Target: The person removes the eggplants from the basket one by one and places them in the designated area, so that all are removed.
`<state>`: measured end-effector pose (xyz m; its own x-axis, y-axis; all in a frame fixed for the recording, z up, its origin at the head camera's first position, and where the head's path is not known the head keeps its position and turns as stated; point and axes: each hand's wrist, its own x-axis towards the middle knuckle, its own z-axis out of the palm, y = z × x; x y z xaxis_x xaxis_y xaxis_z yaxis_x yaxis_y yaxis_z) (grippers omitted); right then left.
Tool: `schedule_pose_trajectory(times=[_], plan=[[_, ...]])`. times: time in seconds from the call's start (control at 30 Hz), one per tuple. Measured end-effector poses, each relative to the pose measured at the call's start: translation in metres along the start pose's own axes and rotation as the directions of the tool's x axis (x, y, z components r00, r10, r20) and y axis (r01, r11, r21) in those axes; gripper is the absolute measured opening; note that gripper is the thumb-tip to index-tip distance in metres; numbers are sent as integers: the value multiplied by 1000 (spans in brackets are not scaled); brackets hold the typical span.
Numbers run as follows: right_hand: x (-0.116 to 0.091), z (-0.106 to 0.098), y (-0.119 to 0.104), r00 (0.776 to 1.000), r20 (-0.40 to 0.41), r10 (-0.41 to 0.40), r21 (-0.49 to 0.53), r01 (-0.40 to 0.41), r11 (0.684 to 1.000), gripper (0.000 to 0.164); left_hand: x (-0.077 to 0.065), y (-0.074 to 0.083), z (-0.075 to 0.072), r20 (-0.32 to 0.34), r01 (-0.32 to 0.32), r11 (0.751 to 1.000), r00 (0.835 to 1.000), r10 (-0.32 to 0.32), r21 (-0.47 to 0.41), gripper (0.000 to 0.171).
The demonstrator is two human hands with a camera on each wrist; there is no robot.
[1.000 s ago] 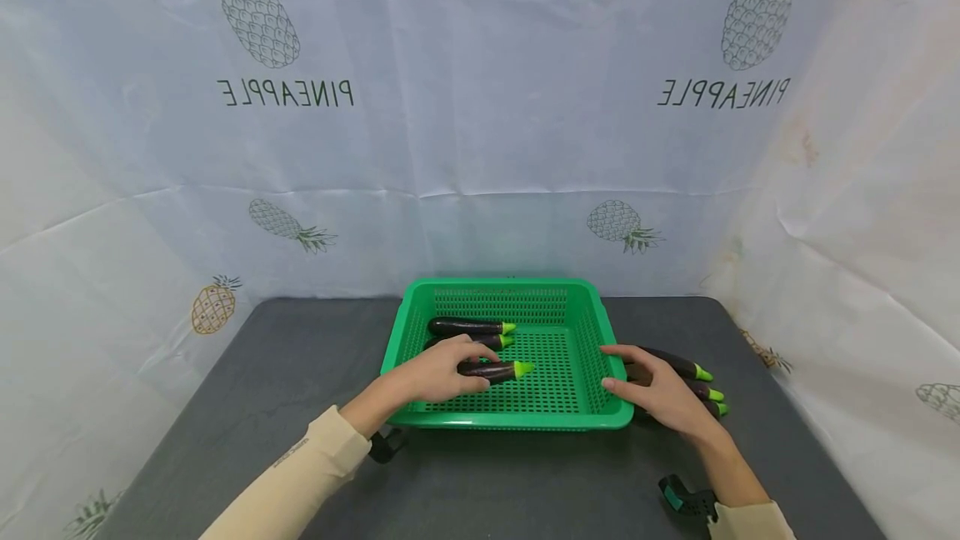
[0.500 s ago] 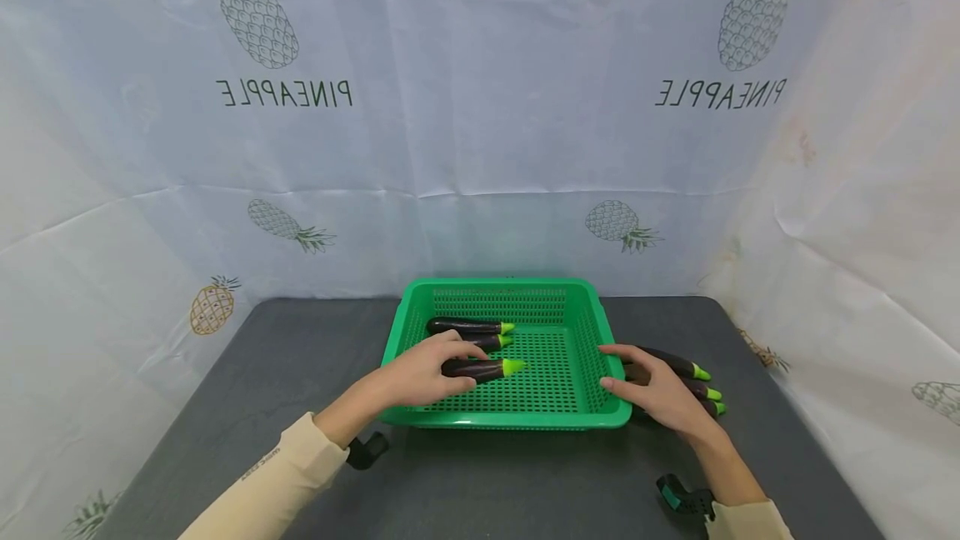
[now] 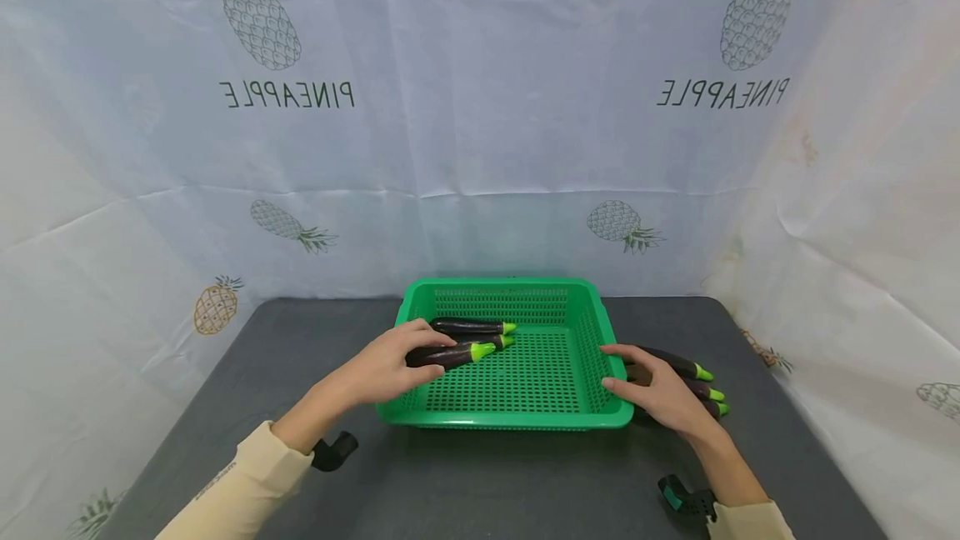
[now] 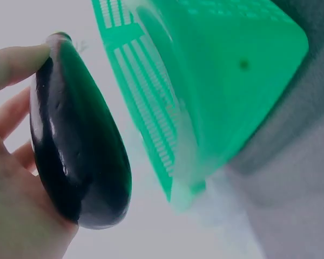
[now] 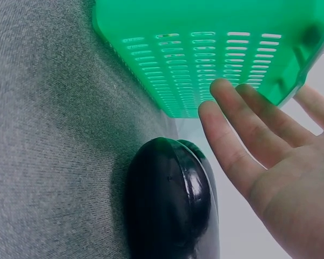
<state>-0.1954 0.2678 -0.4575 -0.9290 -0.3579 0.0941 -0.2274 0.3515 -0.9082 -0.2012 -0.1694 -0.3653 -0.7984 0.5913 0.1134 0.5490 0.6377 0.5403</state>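
Note:
My left hand (image 3: pixel 386 363) pinches a dark eggplant (image 3: pixel 450 356) with a bright green stem end, raised over the left side of the green plastic basket (image 3: pixel 517 420). In the left wrist view, thumb and fingers stand on either side of the glossy eggplant (image 4: pixel 81 145). Two more eggplants (image 3: pixel 468 326) lie inside the basket, the nearer one partly hidden. At the basket's right rim, my right hand (image 3: pixel 660 390) rests with thumb and index fingertips on the edge. Its other fingers (image 5: pixel 232 156) extend fairly straight beside the outer wall in the right wrist view.
Several eggplants (image 3: pixel 705 391) lie on the dark tabletop (image 3: pixel 495 482) right of the basket, partly under my right hand. A pale pineapple-print cloth (image 3: pixel 510 123) hangs behind the table and along both sides.
My left hand has lifted the eggplant and carried it left, from the basket's middle to its left rim. My right hand and the basket stay in place.

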Motion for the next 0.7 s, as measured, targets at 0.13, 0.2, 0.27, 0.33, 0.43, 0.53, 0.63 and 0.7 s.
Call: schedule_pose_trajectory(times=[0.13,0.2,0.27,0.33,0.43,0.53,0.63,0.7], plan=[[0,0,1,1000,7,-4,3,4,1000,53,-6,-8,-6,-38,21,1000,999,-21,6,34],[0,0,1,1000,3,6,7,-6,1000,53,-8,-14,-9,-52,38,999,998,-38,-1,34],[1,0,1,1000,6,7,8,-8,1000,53,-11,-20,-12,-69,50,999,996,-50,-3,35],[1,0,2,1000,2,15,11,-15,1000,54,-14,-26,-15,-88,56,998,994,-56,-6,34],[1,0,2,1000,3,12,10,-12,1000,54,-18,-34,-19,-117,69,998,991,-69,-7,34],[2,0,3,1000,1,14,13,-14,1000,54,-23,-40,-22,-138,83,997,987,-82,-2,33],[2,0,3,1000,1,16,15,-16,1000,54,-27,-44,-24,-157,101,995,983,-99,7,33],[2,0,4,1000,-1,17,16,-17,1000,54,-30,-47,-26,-168,118,993,979,-114,11,33]])
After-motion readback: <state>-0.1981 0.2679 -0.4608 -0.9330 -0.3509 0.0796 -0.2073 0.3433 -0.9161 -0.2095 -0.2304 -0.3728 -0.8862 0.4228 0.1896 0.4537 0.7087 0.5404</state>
